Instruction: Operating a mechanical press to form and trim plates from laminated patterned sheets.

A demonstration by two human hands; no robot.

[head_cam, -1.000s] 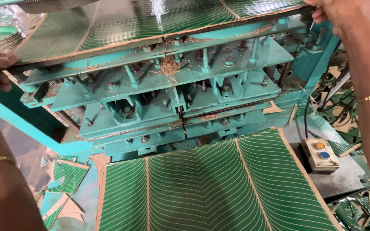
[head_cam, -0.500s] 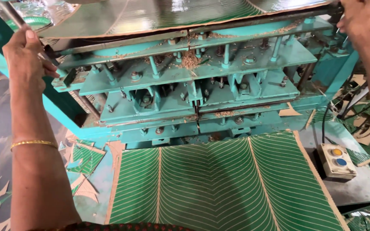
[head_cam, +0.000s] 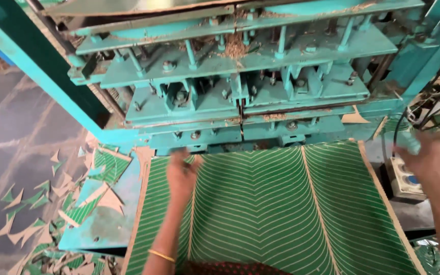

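Note:
A large green sheet (head_cam: 276, 209) printed with leaf-like white lines lies flat in front of a teal press machine (head_cam: 240, 91). My left hand (head_cam: 182, 175) rests on the sheet's far left part, close to the machine's lower edge, fingers spread. My right hand (head_cam: 429, 158) is blurred at the right, over a small control box (head_cam: 406, 181) with blue and yellow buttons, beside the sheet's right edge. Whether it touches the box I cannot tell. A second green sheet (head_cam: 128, 6) sits on top of the machine.
Green and tan offcut scraps (head_cam: 72, 203) litter the floor and a teal side shelf (head_cam: 108, 224) at the left. Black cables (head_cam: 434, 109) hang at the right near the control box. The machine's teal frame post (head_cam: 36, 71) slants down on the left.
Both hands have come down from the machine's top. The left now lies on the lower sheet, the right is by the control box. The camera has moved in closer.

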